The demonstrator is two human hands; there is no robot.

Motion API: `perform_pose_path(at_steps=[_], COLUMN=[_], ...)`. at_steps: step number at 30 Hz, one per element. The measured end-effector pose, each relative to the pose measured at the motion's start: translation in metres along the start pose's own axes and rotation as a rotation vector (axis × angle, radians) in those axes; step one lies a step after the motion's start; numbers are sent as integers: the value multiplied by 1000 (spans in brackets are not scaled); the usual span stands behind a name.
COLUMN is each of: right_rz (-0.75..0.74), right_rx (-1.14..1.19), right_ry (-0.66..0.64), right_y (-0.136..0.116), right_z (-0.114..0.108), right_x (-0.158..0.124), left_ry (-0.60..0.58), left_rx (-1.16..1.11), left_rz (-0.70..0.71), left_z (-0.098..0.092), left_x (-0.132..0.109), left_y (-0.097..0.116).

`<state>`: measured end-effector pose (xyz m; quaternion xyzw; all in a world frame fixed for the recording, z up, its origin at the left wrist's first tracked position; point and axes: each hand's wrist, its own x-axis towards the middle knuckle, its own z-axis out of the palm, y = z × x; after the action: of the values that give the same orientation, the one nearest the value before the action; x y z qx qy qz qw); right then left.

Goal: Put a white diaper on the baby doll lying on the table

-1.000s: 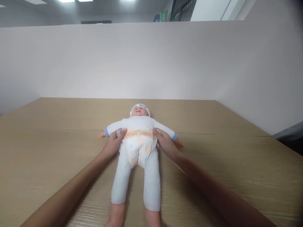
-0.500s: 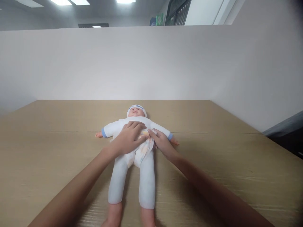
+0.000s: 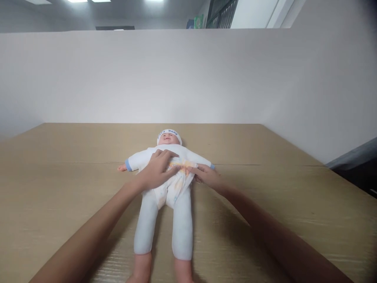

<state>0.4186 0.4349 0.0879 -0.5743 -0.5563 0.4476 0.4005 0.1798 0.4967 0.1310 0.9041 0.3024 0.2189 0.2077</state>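
A baby doll (image 3: 182, 228) in a white suit with blue cuffs lies on its back, head away from me. Around its hips is a white diaper (image 3: 179, 186) with orange and yellow print at the waist. My left hand (image 3: 156, 169) rests across the doll's belly and the diaper's upper edge, fingers stretched out and thumb apart. At the diaper's right side, my right hand (image 3: 208, 175) pinches its edge between thumb and fingers. Part of the waistband is hidden beneath my left hand.
The doll lies on a wood-toned table (image 3: 73, 220) with a seam running across it. A pale partition wall (image 3: 147, 78) rises behind the table and along its right side. A dark object (image 3: 357, 169) stands beyond the right edge.
My right hand has moved slightly right, drawing the diaper's edge outward; more of the printed waist shows. My left hand stays on the doll's belly.
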Motion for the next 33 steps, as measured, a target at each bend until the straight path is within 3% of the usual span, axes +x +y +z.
perform_pose_path(at_steps=[4,7,9,11,13,15,20,28,30,33], right_rz=[-20,-84,-252,-488,-654,-712,-577,-469,-462,-412], right_rx=[-60,-140,-301,-502,-619,-666,-702,-435,-331,-271], right_ry=[97,311,501,606,562,492,324,52,78,259], right_y=[7,2,-8,-22,-33,-37,-29,-20,-7,17], right_z=[7,17,26,35,45,54,64,40,33,19], right_x=[-2,-14,-27,-40,-52,-60,-65,-60,-61,-64], left_ry=[21,38,41,36,34,37,47,28,29,30], left_rx=[-43,-45,-35,-30,-33,-39,-54,-50,-23,2], left_rz=[-29,-17,4,20,31,32,7,58,62,58], left_z=[2,3,2,0,-1,0,3,0,0,3], left_x=[2,3,3,2,2,2,3,2,2,1], left_y=[-2,-2,0,3,5,4,1,3,3,1])
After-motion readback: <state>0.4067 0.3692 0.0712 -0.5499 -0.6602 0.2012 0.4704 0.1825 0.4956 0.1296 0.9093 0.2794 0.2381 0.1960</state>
